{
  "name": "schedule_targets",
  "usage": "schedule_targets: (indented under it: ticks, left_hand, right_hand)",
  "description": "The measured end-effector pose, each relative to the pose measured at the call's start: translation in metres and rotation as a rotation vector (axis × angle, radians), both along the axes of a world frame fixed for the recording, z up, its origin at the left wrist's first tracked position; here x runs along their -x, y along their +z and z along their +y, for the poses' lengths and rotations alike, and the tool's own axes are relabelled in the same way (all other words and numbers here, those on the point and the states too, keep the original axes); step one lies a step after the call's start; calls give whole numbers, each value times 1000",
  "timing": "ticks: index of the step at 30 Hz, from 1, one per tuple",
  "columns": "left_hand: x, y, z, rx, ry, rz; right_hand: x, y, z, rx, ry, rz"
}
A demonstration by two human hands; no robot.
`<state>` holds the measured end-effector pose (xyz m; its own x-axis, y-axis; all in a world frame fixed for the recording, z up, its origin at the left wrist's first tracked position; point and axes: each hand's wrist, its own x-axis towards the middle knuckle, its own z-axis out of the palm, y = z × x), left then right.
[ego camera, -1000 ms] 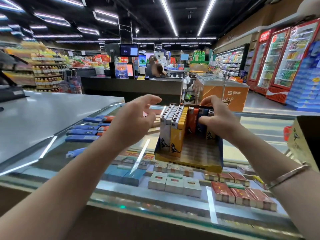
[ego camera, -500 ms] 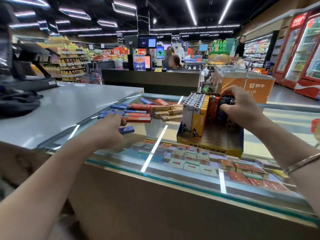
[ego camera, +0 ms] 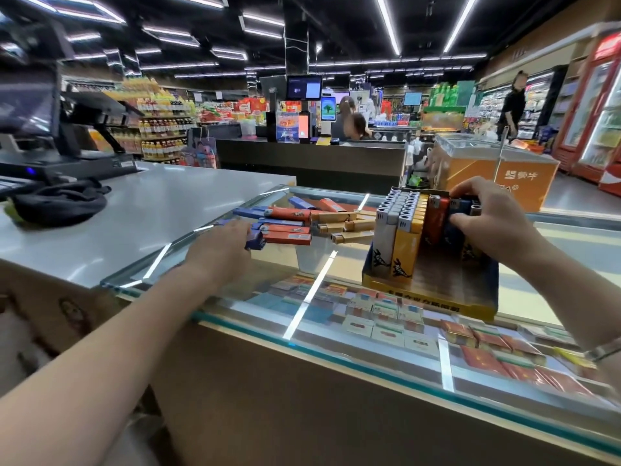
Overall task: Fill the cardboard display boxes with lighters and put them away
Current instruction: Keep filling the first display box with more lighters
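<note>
Left hand (ego camera: 224, 244) grips a blue lighter (ego camera: 255, 241); right hand (ego camera: 488, 220) holds lighters upright in the display box (ego camera: 433, 294).

Left hand (ego camera: 221, 250) hides its grip on lighters (ego camera: 285, 227).

Supermarket checkout area under strip lighting

Ceiling light strips (ego camera: 386, 25) run overhead at twelve o'clock; drink coolers (ego camera: 601, 105) stand at two, stocked shelves (ego camera: 161, 129) at ten, what seems a freezer chest (ego camera: 494, 169) at one.
</note>
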<state>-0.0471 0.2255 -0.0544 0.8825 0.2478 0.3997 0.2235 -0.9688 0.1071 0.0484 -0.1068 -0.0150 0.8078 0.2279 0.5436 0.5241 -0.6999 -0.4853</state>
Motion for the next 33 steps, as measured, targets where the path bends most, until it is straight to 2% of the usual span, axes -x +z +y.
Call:
schedule_targets:
  ticks: [3, 8, 12, 16, 20, 24, 30, 33]
  left_hand:
    - [-2, -2, 2, 16, -3, 10]
    - [-8, 8, 3, -137, -71, 179]
    - [-11, 19, -2, -5, -143, 306]
    - [-13, 22, -6, 105, -250, 327]
    - [-15, 17, -11, 130, -428, 293]
    - [-18, 17, -12, 201, -412, 348]
    - [-21, 17, -24, 147, -439, 326]
    - [-22, 22, -32, 223, -463, 374]
  right_hand:
    - [0, 0, 1, 8, -2, 3]
    - [1, 0, 1, 3, 3, 11]
    - [2, 1, 1, 5, 5, 13]
    - [3, 1, 0, -1, 14, 14]
    - [3, 1, 1, -3, 12, 3]
    - [3, 1, 1, -4, 11, 9]
    - [3, 1, 1, -2, 8, 16]
    - [3, 1, 1, 0, 9, 27]
